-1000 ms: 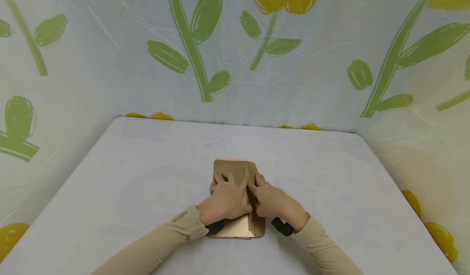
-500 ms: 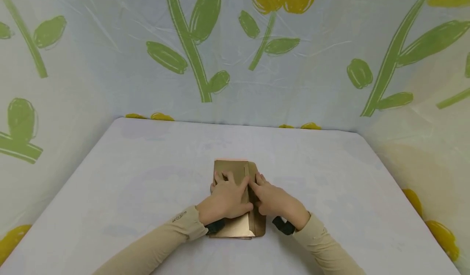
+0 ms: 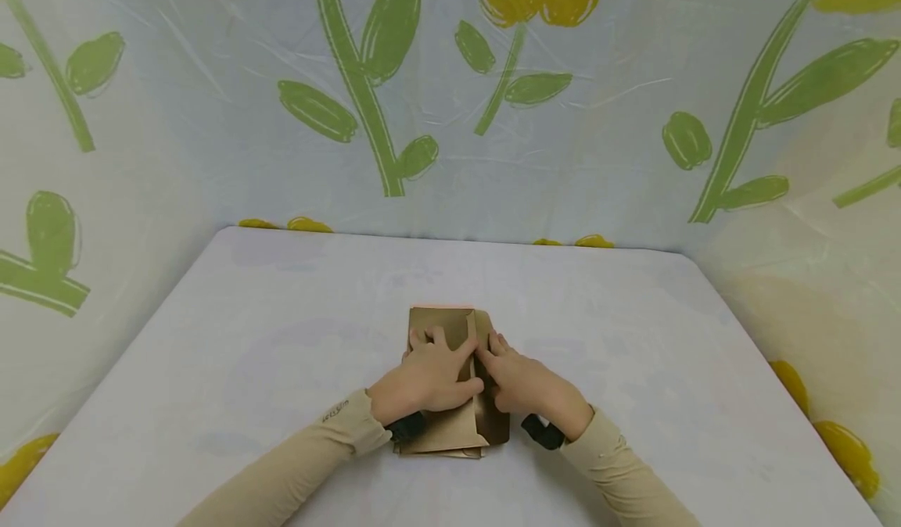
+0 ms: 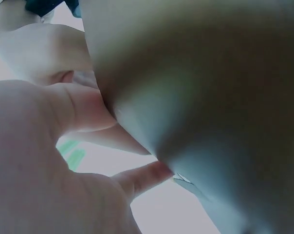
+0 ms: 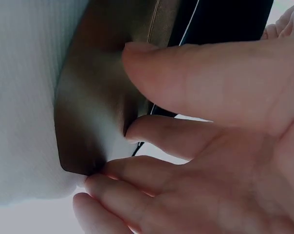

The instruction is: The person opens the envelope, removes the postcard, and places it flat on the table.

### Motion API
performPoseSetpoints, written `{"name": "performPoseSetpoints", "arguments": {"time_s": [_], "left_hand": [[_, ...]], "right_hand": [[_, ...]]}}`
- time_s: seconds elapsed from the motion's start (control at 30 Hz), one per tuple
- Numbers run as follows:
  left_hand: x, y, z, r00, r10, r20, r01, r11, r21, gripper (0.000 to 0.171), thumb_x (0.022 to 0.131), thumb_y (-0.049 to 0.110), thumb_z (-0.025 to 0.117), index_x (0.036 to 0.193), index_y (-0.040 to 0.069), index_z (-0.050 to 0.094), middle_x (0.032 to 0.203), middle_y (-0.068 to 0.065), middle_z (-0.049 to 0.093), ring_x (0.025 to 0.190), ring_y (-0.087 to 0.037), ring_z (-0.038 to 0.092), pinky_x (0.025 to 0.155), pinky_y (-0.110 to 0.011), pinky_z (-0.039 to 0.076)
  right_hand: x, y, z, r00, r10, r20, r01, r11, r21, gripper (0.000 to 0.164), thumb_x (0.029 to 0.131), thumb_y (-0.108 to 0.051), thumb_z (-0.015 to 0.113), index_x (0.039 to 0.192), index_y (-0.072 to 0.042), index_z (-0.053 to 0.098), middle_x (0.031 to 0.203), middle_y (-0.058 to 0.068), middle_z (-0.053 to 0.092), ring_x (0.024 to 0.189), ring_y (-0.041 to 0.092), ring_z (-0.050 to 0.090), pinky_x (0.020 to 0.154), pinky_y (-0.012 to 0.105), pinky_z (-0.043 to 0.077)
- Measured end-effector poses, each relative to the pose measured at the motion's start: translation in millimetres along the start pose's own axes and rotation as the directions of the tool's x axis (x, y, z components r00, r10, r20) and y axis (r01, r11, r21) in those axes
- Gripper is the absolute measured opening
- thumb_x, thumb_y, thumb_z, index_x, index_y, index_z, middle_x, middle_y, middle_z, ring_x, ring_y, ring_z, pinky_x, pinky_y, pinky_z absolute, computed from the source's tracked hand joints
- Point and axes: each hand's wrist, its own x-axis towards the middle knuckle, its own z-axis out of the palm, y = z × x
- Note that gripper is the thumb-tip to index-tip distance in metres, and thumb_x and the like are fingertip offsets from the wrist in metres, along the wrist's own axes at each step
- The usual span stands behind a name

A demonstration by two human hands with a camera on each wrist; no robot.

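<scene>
A gold-brown paper envelope [image 3: 439, 318] lies near the table's front, its flap [image 3: 497, 430] spread out to the right. My left hand [image 3: 431, 374] grips it across the front panel, bent fingers toward the left edge and thumb by the mouth. That panel bows up, leaving a dark gap along the mouth. On the flap rest the fingertips of my right hand [image 3: 526, 380], fingers fairly straight. In the right wrist view the thumb [image 5: 161, 73] also touches the flap. More paper edges show beneath the envelope; how many layers there are is hidden.
A pale cloth covers the table [image 3: 317, 292]. Behind it and at both sides hangs a white curtain [image 3: 563, 175] with green stems and yellow flowers. Dark bands [image 3: 542, 432] sit at both wrists.
My left wrist has shifted slightly left and up, and the envelope's front panel has bowed, widening the gap at the mouth. My right hand has stayed nearly still on the flap.
</scene>
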Motion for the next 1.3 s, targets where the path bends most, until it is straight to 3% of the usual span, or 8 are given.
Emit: {"name": "performPoseSetpoints", "arguments": {"time_s": [0.2, 0.33, 0.47, 0.67, 0.97, 1.03, 1.13, 1.3], "left_hand": [[-0.6, -1.0, -2.4, 0.999, 0.033, 0.001, -0.033, 0.999, 0.004, 0.063, 0.1, 0.049, 0.044, 0.157, 0.023, 0.033, 0.148, -0.043, 0.025, 0.124, -0.074, 0.025, 0.09, -0.065, 0.046], [-1.0, -1.1, -4.6, 0.999, 0.052, 0.007, -0.052, 0.999, 0.002, 0.061, 0.101, 0.047, 0.042, 0.156, 0.021, 0.034, 0.147, -0.044, 0.026, 0.124, -0.072, 0.029, 0.107, -0.068, 0.026], [-1.6, -1.6, -6.7, 0.997, 0.068, 0.018, -0.068, 0.997, -0.028, 0.059, 0.102, 0.044, 0.038, 0.156, 0.02, 0.034, 0.147, -0.044, 0.026, 0.125, -0.07, 0.031, 0.111, -0.07, 0.011], [-1.9, -3.0, -7.8, 0.998, 0.048, 0.037, -0.045, 0.996, -0.073, 0.056, 0.102, 0.042, 0.034, 0.155, 0.024, 0.034, 0.149, -0.042, 0.023, 0.129, -0.072, 0.021, 0.114, -0.066, 0.008], [-3.1, -3.7, -8.2, 0.997, 0.07, 0.028, -0.067, 0.994, -0.085, 0.055, 0.102, 0.041, 0.033, 0.153, 0.022, 0.036, 0.148, -0.043, 0.025, 0.127, -0.073, 0.022, 0.113, -0.067, 0.008], [-3.0, -3.7, -8.1, 0.996, 0.083, 0.012, -0.082, 0.994, -0.074, 0.051, 0.102, 0.041, 0.037, 0.148, 0.021, 0.04, 0.145, -0.043, 0.029, 0.121, -0.073, 0.034, 0.112, -0.068, 0.01], [-2.0, -3.8, -8.1, 0.994, 0.107, -0.009, -0.107, 0.993, -0.039, 0.043, 0.099, 0.04, 0.045, 0.137, 0.02, 0.044, 0.137, -0.041, 0.039, 0.095, -0.057, 0.061, 0.11, -0.071, 0.014], [-0.8, -5.4, -7.9, 0.99, 0.138, -0.023, -0.139, 0.99, -0.007, 0.039, 0.095, 0.039, 0.051, 0.127, 0.019, 0.044, 0.126, -0.036, 0.048, 0.063, -0.031, 0.061, 0.108, -0.073, 0.015]], "right_hand": [[-0.8, 0.1, -0.7, 1.0, 0.005, 0.002, -0.005, 1.0, 0.017, 0.078, 0.081, 0.011, 0.061, 0.153, 0.005, 0.029, 0.157, 0.034, 0.014, 0.146, 0.043, 0.021, 0.057, 0.033, 0.039], [-1.1, -0.2, -1.0, 1.0, 0.002, 0.002, -0.002, 1.0, 0.012, 0.078, 0.081, 0.011, 0.061, 0.152, 0.005, 0.03, 0.157, 0.034, 0.015, 0.145, 0.043, 0.022, 0.062, 0.035, 0.042], [-1.0, 0.0, -1.0, 1.0, -0.004, -0.001, 0.004, 1.0, 0.006, 0.078, 0.08, 0.011, 0.061, 0.152, 0.005, 0.03, 0.157, 0.035, 0.015, 0.145, 0.043, 0.022, 0.064, 0.035, 0.044], [-0.6, -0.3, -2.7, 1.0, -0.006, -0.002, 0.006, 1.0, -0.013, 0.077, 0.079, 0.013, 0.061, 0.151, 0.007, 0.032, 0.156, 0.036, 0.016, 0.145, 0.044, 0.023, 0.067, 0.037, 0.046], [-2.2, -0.6, -2.2, 1.0, 0.002, -0.002, -0.002, 1.0, -0.004, 0.076, 0.081, 0.011, 0.063, 0.151, 0.005, 0.034, 0.157, 0.034, 0.016, 0.145, 0.043, 0.022, 0.077, 0.041, 0.047], [-2.3, -0.6, -1.6, 1.0, 0.005, -0.001, -0.005, 1.0, -0.008, 0.074, 0.083, 0.01, 0.062, 0.151, 0.004, 0.034, 0.157, 0.034, 0.016, 0.145, 0.043, 0.022, 0.075, 0.041, 0.047], [-2.2, -0.6, -0.7, 1.0, 0.006, 0.001, -0.006, 1.0, -0.014, 0.073, 0.084, 0.009, 0.062, 0.152, 0.003, 0.034, 0.157, 0.034, 0.016, 0.146, 0.043, 0.021, 0.068, 0.039, 0.046], [-2.2, 0.1, -0.5, 1.0, 0.001, -0.005, -0.001, 1.0, -0.005, 0.076, 0.082, 0.011, 0.061, 0.152, 0.004, 0.033, 0.157, 0.035, 0.015, 0.146, 0.044, 0.021, 0.073, 0.041, 0.047]]}}
